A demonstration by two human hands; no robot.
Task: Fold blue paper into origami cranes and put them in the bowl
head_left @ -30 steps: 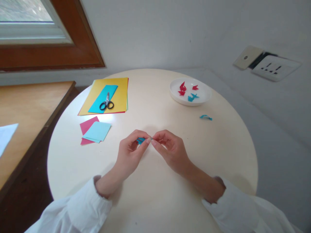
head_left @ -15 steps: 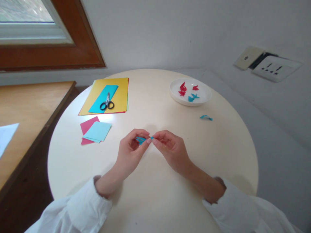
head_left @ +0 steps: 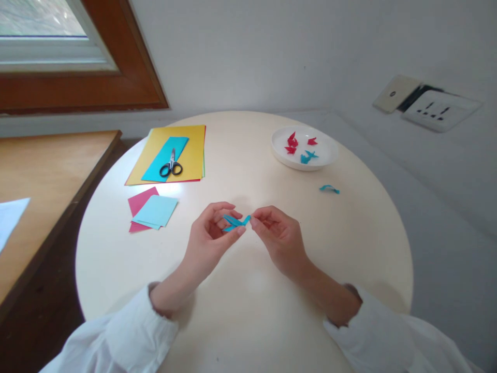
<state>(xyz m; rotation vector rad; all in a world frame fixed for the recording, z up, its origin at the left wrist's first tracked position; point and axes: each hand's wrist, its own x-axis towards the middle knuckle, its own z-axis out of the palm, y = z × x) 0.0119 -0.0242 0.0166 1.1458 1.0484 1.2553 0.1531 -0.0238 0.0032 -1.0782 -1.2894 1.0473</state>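
A small blue folded-paper crane is between my two hands, above the middle of the round table. My left hand grips its body between thumb and fingers. My right hand pinches the thin tip that sticks out toward the right. The fingers of both hands are curled, and part of the paper is hidden behind them. A strip of blue paper lies on the table beyond my right hand. To the left of my hands rest light blue paper squares over pink paper squares.
A white dish at the back right holds several small red and blue paper cranes. Scissors lie on a blue paper piece over yellow sheets. A wooden desk stands at the left; a wall socket is at the right.
My fingers have parted a little, so more of the blue crane shows. Its tip now points up to the right, and my right hand has shifted slightly rightward.
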